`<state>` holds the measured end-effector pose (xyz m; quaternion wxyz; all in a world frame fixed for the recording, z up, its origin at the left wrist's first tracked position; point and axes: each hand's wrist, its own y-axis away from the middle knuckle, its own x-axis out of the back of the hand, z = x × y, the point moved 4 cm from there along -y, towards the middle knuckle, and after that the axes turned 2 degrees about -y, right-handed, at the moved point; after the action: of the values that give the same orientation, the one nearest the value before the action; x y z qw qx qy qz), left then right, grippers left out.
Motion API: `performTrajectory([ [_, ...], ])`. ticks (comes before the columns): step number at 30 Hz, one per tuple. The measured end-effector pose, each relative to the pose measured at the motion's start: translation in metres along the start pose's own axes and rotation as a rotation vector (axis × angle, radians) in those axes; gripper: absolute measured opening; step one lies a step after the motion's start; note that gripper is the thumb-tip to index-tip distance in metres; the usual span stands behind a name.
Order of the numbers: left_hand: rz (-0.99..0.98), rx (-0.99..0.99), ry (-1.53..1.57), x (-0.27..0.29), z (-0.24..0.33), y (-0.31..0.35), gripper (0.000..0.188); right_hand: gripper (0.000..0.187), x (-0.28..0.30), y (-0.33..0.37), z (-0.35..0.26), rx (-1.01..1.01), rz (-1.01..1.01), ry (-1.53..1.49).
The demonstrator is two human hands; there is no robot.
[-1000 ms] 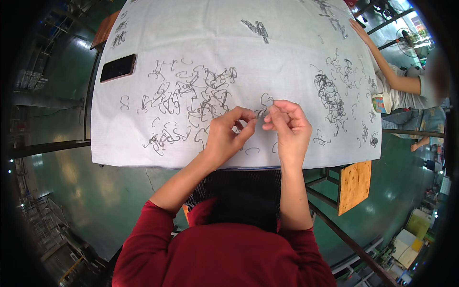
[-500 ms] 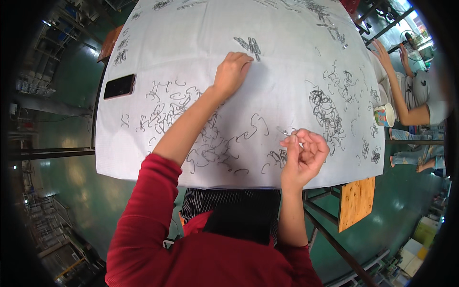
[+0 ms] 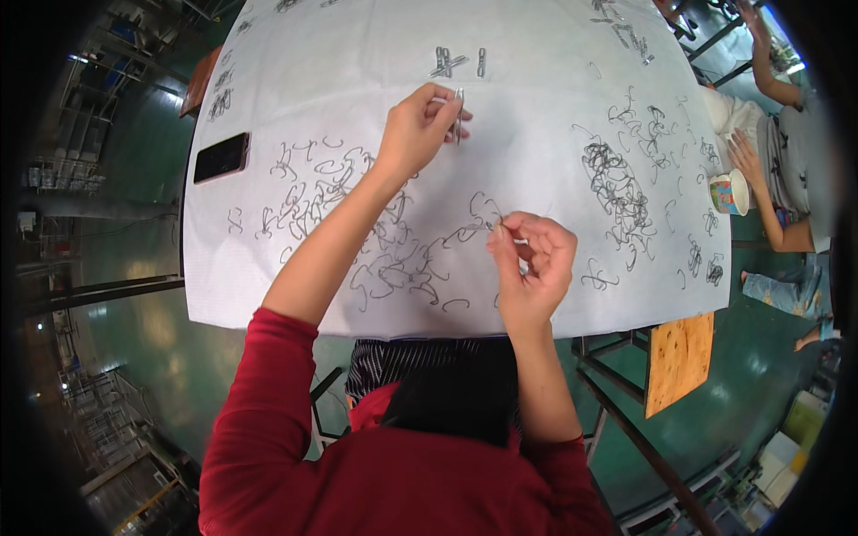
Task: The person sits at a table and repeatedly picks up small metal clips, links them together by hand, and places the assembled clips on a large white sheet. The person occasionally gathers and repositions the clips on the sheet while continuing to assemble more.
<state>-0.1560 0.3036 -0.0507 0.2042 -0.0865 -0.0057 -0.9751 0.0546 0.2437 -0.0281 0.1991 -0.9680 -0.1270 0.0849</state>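
Your two hands are well apart, each pinching something of its own. Your left hand (image 3: 420,128) is the farther forward, its fingertips closed on a slim metal strip (image 3: 459,114) that shows along their right side. Your right hand (image 3: 538,259) is nearer your body, thumb and forefinger pressed together on a thin wire piece (image 3: 500,213); which part of it they grip is too small to tell.

The relation that matters is between these two: the strip lies ahead of your right fingertips and a little to their left, with bare cloth between. Its long axis runs roughly straight away from you, and the wire juts forward from your right fingertips.

Just left of your right fingertips, a few loose hooks (image 3: 478,201) lie on the cloth. Just beyond your left hand is a small crossed cluster of strips (image 3: 441,62), and to its right a single strip (image 3: 482,62) pointing away from you.

Farther out, a spread of hooks (image 3: 308,204) lies left of and partly under your left forearm, with a phone (image 3: 222,158) beyond it. A denser hook pile (image 3: 617,189) lies right of your right hand, and past that stands a paper cup (image 3: 728,194) beside a co-worker's hand (image 3: 745,159).
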Motion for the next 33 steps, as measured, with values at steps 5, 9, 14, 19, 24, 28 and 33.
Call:
performTrajectory([
  [5, -0.059, 0.072, 0.252, 0.021, 0.038, 0.076, 0.012, 0.026, -0.028, 0.009, -0.006, 0.045, -0.107, 0.040],
  [9, -0.055, 0.089, 0.306, 0.036, 0.047, 0.111, 0.013, 0.024, -0.048, 0.023, -0.011, 0.046, -0.202, 0.065],
  [14, -0.031, 0.055, 0.382, 0.056, 0.051, 0.141, 0.019, 0.029, -0.066, 0.041, -0.022, 0.051, -0.282, 0.115],
  [19, 0.066, -0.009, 0.393, 0.078, 0.049, 0.157, 0.017, 0.026, -0.081, 0.048, -0.033, 0.123, -0.279, 0.110],
  [24, 0.179, -0.062, 0.227, 0.086, 0.061, 0.173, 0.015, 0.025, -0.090, 0.051, -0.035, 0.182, -0.274, 0.137],
  [28, 0.252, -0.109, 0.145, 0.089, 0.062, 0.179, 0.014, 0.026, -0.100, 0.053, -0.037, 0.282, -0.304, 0.223],
  [33, 0.337, -0.155, 0.220, 0.101, 0.064, 0.187, 0.011, 0.023, -0.107, 0.053, -0.026, 0.255, -0.369, 0.291],
])
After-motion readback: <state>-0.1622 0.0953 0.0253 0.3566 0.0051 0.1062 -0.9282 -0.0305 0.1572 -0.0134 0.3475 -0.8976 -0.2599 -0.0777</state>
